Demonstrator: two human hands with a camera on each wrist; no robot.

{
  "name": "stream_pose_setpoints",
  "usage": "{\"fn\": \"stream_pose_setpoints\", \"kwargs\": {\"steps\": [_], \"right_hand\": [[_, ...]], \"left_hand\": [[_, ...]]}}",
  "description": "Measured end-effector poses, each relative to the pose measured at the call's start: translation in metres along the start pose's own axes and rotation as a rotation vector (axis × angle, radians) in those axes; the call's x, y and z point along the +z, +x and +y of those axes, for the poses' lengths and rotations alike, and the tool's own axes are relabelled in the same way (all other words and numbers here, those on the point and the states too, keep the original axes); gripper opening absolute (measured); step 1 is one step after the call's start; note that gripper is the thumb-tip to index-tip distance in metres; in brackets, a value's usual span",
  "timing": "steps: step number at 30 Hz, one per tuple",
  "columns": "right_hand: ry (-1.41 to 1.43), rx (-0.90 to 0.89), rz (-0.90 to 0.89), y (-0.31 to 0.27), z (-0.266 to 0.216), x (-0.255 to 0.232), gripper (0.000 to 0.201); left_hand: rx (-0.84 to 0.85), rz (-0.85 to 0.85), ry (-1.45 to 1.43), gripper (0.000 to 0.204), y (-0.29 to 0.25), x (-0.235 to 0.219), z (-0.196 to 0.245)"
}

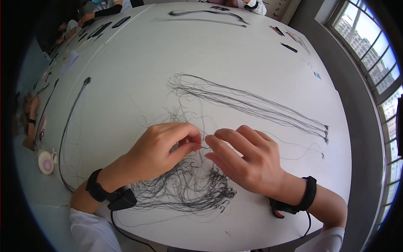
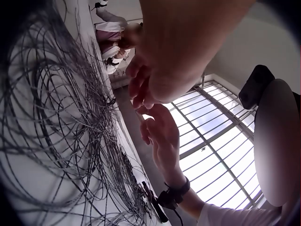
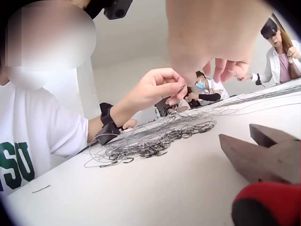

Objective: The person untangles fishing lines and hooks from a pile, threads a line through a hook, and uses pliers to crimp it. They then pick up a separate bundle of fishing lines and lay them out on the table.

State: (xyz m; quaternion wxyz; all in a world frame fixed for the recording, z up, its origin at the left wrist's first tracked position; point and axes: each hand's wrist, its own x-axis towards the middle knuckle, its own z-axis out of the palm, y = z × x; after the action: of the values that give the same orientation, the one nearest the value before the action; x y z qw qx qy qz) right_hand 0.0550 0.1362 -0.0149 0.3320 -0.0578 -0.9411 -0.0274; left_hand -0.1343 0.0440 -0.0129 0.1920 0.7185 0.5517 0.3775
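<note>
shared workroom, long white table [image 1: 252, 54] strewn with wire bundles [image 1: 247, 103], several people seated around, barred window [image 1: 373, 50]

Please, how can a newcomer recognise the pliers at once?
At the white table, find the right hand and its black wristband. Near that wristband lie the pliers, grey metal with a red-and-black handle; the tangled strands nearby are dark, without red.

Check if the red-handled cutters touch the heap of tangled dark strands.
Apart. The head view shows a bare strip of white table between the heap of tangled dark strands and the partly hidden red-handled cutters.
</note>
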Motion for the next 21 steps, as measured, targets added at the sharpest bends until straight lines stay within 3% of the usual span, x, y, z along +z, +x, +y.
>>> {"fn": "stream_pose_setpoints", "kwargs": {"steps": [1,3,6,8,13,15,19,21], "right_hand": [[0.007,-0.015,0.015,-0.001,-0.001,0.002,0.024],[-0.009,-0.006,0.021,-0.003,-0.002,0.002,0.022],[0.036,0.006,-0.033,-0.005,-0.005,0.005,0.02],[0.129,-0.039,0.055,-0.005,-0.004,0.007,0.019],[0.209,0.004,0.077,-0.007,-0.005,0.012,0.019],[0.36,0.074,0.095,-0.008,-0.007,0.015,0.017],[0.376,0.199,0.045,-0.006,-0.007,0.008,0.015],[0.602,0.407,0.056,-0.004,-0.008,0.001,0.011]], "left_hand": [[0.035,-0.022,-0.036,0.008,0.001,0.0,0.003],[-0.074,-0.022,0.007,0.008,0.0,-0.002,0.007],[-0.111,-0.026,-0.016,0.008,-0.001,0.001,0.006],[-0.118,-0.034,-0.029,0.008,-0.003,0.003,0.006],[-0.214,-0.01,-0.162,0.008,-0.005,0.005,0.003],[-0.255,-0.031,-0.207,0.01,-0.006,0.005,0.005],[-0.174,-0.053,0.022,0.021,-0.004,0.003,0.007],[-0.164,-0.092,0.094,0.025,-0.005,0.002,0.004]]}}
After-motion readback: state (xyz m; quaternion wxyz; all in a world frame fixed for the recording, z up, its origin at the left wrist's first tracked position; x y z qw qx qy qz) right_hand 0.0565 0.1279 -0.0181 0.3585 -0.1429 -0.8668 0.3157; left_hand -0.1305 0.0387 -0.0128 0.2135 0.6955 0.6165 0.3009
